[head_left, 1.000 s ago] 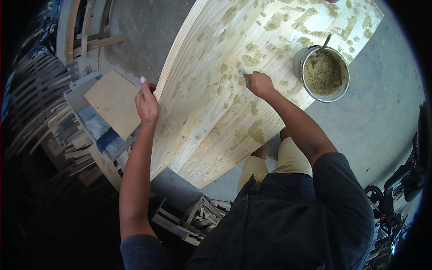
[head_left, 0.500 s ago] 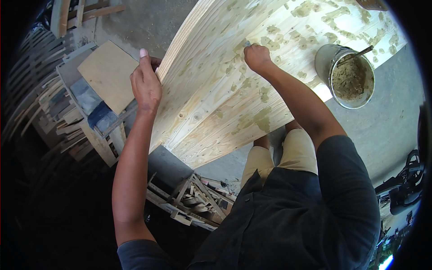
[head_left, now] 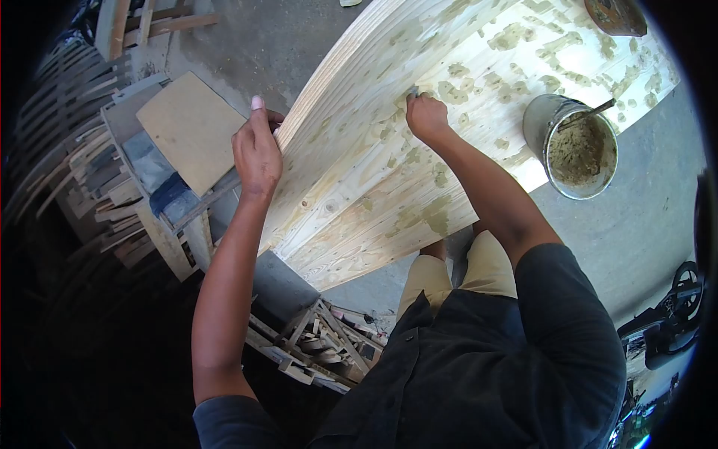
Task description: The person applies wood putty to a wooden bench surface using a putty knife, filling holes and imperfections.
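A pale wooden panel [head_left: 329,209], blotched with greenish-brown filler patches, stretches away in front of me. Along its raised left side, my left hand [head_left: 258,157] grips the layered edge, thumb pointing up and the other fingers partly hidden behind it. My right hand [head_left: 428,120] is closed in a fist over the panel's inner surface. A small grey-tipped tool [head_left: 413,90] pokes out of that fist; its handle is hidden, so its kind does not show. Right of that hand, a metal bucket [head_left: 540,123] holds thick brownish paste [head_left: 580,153] with a stick-like handle [head_left: 598,108] leaning in it.
A rusty brown object [head_left: 617,16] lies at the panel's far right. On my left stands a bin [head_left: 123,123] with a tan board [head_left: 191,131] on top, beside stacked wood strips. Wood offcuts [head_left: 336,340] fill a crate below. A black wheeled thing [head_left: 673,322] is at far right.
The view has tilted, so panel, bucket and hands sit slightly lower. More of the rusty object shows. Both hands keep about the same places on the panel.
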A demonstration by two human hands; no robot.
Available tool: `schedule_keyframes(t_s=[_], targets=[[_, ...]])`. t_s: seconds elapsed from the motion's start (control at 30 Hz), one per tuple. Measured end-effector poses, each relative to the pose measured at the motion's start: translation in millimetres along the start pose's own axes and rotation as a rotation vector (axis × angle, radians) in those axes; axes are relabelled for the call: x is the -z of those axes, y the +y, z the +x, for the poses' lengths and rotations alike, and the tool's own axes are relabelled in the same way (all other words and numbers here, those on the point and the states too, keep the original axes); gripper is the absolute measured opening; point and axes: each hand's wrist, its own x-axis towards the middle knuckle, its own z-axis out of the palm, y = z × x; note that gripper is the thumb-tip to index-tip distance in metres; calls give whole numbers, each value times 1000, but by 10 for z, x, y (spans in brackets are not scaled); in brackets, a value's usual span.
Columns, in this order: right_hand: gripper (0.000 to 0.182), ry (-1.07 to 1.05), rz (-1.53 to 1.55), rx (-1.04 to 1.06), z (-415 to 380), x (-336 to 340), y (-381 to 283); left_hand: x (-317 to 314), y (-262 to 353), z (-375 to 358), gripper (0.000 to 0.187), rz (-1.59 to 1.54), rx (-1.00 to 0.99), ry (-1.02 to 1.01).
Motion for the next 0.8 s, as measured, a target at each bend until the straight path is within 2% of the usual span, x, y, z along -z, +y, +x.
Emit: schedule_keyframes(t_s=[0.1,0.2,0.27,0.4,0.5,0.63,0.8], targets=[[29,70,-27,4,121,-97,66,26,-106,33,67,-9,16,-5],[27,-55,-174,105,52,6,80,163,-51,-33,64,-29,-57,55],[29,-182,-154,56,17,131,59,239,-60,-88,61,-68,-67,84],[36,-154,-143,23,-142,163,112,338,-110,-195,61,-101,-2,-2],[36,-151,-105,228,-335,152,174,266,-179,-243,61,-123,-5,119],[38,-124,0,432,-498,-8,385,211,-199,-243,61,-131,-5,129],[36,-255,-3,378,-639,37,406,258,-207,-274,60,-167,-11,113]])
